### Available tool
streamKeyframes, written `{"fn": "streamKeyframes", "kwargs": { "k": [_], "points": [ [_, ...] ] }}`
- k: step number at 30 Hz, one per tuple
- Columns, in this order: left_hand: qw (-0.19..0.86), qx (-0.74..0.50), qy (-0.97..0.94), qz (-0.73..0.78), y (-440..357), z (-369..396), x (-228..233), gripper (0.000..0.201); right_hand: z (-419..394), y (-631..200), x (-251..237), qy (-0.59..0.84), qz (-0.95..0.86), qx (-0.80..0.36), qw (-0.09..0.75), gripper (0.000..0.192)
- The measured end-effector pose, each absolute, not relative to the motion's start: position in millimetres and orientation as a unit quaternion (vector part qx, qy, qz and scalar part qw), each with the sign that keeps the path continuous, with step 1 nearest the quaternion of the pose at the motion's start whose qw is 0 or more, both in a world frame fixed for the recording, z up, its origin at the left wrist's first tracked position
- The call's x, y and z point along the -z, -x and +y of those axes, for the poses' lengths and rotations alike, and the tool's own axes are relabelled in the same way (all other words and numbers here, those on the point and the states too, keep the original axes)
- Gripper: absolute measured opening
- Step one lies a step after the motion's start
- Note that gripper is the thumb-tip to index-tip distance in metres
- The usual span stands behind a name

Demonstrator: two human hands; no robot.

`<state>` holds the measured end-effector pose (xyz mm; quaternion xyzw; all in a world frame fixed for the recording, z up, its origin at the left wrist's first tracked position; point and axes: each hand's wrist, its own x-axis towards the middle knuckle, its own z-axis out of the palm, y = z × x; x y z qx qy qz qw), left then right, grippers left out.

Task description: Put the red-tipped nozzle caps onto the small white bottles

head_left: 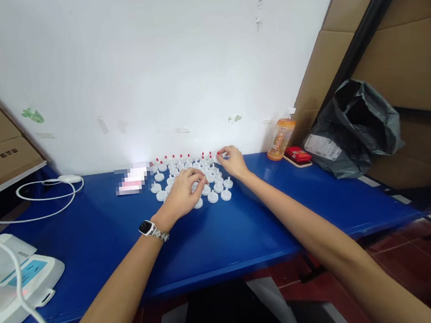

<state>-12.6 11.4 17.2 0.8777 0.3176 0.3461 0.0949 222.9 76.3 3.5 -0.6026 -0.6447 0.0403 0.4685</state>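
Observation:
Several small white caps (213,197) stand in a cluster on the blue table (223,237) near the wall; those in the back row (173,159) carry red tips. My left hand (182,195), with a watch on its wrist, rests over the cluster's front left, fingertips pinched on a white cap. My right hand (233,162) reaches to the back right of the cluster, fingers closed on a red-tipped cap.
An orange drink bottle (281,140) and a red pack (297,154) stand at the right, beside a black plastic bag (353,128). Cardboard leans on the wall at both sides. A white device (25,281) with cable lies front left. A white mouse (68,179) sits back left.

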Motion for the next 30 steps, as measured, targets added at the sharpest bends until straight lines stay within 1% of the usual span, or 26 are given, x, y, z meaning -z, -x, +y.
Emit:
{"fn": "streamKeyframes", "kwargs": {
  "k": [1,3,7,10,12,16,19,22,26,28,30],
  "points": [
    [0.105,-0.364,-0.867,0.324,15.6,13.8,-18.3,0.03,66.1,-222.3,-7.0,0.572,-0.657,-0.04,0.49,0.012],
    [0.114,-0.394,-0.845,0.342,22.0,17.4,-20.5,0.031,43.6,-218.0,-12.9,0.516,-0.683,-0.091,0.509,0.018],
    [0.127,-0.424,-0.817,0.369,28.0,18.0,-23.1,0.031,4.2,-197.5,-18.0,0.468,-0.717,-0.157,0.493,0.019],
    [0.129,-0.41,-0.829,0.356,25.7,14.3,-22.8,0.027,-11.9,-179.8,-18.3,0.442,-0.751,-0.143,0.47,0.014],
    [0.109,-0.38,-0.852,0.343,23.4,11.1,-22.1,0.026,-17.2,-171.8,-18.1,0.425,-0.76,-0.125,0.476,0.01],
    [0.028,-0.323,-0.887,0.328,19.0,5.7,-20.5,0.028,-22.7,-166.5,-17.9,0.428,-0.747,-0.118,0.494,0.01],
    [0.014,-0.335,-0.879,0.337,15.8,5.8,-19.6,0.03,-26.2,-164.7,-18.6,0.416,-0.758,-0.118,0.489,0.013],
    [0.056,-0.391,-0.841,0.369,16.4,8.5,-20.9,0.034,-29.5,-160.1,-18.7,0.406,-0.767,-0.124,0.481,0.027],
    [0.123,-0.402,-0.842,0.338,22.6,8.8,-25.3,0.039,-31.4,-158.0,-18.9,0.419,-0.765,-0.16,0.462,0.031],
    [0.171,-0.392,-0.847,0.315,22.4,5.8,-27.2,0.043,-31.9,-160.7,-21.3,0.409,-0.764,-0.235,0.44,0.036],
    [0.234,-0.399,-0.833,0.302,17.8,2.2,-28.8,0.047,-33.4,-164.3,-25.7,0.373,-0.758,-0.344,0.41,0.043]
  ]
}}
